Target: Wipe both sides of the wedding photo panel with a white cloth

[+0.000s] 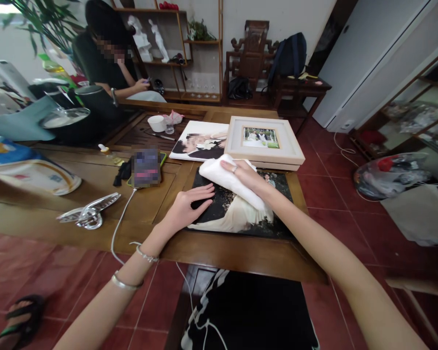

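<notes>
I'm clasping white cloth (pixel 229 182) in right hand (pixel 245 175), atop photo panel (pixel 237 215) on table (pixel 222 249); left hand (pixel 188 205) resting outstretched, empty, on panel. Cloth seeming soft, light: gripping mid-fold. Panel seeming stiff: handling by edges.

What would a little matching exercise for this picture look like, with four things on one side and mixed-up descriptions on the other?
Things:
1. cloth
2. phone
3. backpack
4. left hand

Descriptions:
A. dark blue, at the back of the room
B. fingers spread, on the large dark photo
C. white, held by the right hand
D. green-edged, joined to a white cable

Right pairs: 1-C, 2-D, 3-A, 4-B
</notes>
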### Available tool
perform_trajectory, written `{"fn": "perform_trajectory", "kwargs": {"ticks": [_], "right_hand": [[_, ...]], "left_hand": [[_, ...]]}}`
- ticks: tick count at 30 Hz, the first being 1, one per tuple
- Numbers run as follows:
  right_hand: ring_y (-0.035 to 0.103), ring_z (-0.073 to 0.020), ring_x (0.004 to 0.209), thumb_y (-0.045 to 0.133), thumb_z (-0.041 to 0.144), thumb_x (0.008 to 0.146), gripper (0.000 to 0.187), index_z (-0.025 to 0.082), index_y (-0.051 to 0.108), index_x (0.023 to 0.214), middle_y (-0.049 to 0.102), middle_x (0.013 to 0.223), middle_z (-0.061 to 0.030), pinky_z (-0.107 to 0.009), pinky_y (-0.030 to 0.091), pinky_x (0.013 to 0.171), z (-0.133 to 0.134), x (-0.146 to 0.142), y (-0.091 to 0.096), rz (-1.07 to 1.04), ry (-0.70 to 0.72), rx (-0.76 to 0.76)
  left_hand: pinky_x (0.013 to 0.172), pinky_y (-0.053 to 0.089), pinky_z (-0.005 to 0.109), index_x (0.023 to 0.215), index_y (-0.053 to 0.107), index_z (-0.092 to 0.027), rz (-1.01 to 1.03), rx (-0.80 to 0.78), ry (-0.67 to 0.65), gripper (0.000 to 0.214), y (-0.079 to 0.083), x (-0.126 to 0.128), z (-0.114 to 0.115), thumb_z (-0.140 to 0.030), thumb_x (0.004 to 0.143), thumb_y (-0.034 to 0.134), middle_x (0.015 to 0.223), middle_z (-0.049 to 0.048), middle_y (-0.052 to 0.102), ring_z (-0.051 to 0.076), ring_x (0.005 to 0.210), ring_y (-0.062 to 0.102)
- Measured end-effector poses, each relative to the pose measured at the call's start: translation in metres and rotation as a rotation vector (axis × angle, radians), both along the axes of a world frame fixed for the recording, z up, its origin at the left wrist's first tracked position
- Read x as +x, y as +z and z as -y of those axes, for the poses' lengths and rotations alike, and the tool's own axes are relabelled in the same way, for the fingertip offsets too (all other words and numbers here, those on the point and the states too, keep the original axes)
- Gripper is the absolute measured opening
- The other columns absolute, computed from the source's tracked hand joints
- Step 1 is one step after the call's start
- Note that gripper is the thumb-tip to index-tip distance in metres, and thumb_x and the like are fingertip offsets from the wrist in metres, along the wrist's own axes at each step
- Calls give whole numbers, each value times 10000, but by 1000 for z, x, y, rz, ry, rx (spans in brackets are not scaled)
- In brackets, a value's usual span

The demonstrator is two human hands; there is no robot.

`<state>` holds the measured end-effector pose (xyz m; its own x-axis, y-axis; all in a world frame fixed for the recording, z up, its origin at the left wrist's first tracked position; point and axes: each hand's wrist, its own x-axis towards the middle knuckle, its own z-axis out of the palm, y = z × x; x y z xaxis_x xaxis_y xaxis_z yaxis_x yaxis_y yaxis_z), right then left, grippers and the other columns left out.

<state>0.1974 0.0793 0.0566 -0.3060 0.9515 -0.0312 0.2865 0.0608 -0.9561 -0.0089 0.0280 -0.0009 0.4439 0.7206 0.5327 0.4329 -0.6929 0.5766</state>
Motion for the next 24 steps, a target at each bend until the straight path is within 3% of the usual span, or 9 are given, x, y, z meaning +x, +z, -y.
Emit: {"fn": "perform_trajectory", "kwargs": {"ticks": [4,7,11,18,24], "right_hand": [[587,-220,867,553,576,832,446,143,654,855,682,954,-77,-325,428,790,-9,-20,-3,50,52,68],[579,-227,861,525,585,844,438,168,652,813,680,934,-72,-333,418,789,-3,-15,-6,80,75,154],[556,-219,776,512,603,835,461,172,618,709,653,807,-46,-323,398,722,16,18,-6,143,23,172],[496,-180,668,527,627,814,479,174,568,663,568,687,-2,-287,346,632,45,99,-6,249,-197,146],[438,-152,614,536,664,786,506,181,527,634,500,633,16,-272,320,580,57,120,-12,221,-254,116]], "left_hand": [[975,528,431,1030,733,-181,-40,5,42,209,-3,-2,-1,-240,866,618,1067,83,732,246,1069,667],[970,531,419,1018,736,-185,-50,2,65,200,-3,-2,-1,-245,862,626,1037,71,743,239,1045,678],[979,525,408,1029,729,-182,-31,9,35,203,-2,-1,-1,-229,872,609,1085,79,728,234,1083,661],[1003,507,409,1047,724,-173,-10,10,12,218,-1,0,-1,-220,873,601,1137,97,706,241,1126,636],[1001,508,418,1046,723,-171,-24,10,10,216,0,0,-1,-221,878,597,1142,100,703,242,1131,634]]}}
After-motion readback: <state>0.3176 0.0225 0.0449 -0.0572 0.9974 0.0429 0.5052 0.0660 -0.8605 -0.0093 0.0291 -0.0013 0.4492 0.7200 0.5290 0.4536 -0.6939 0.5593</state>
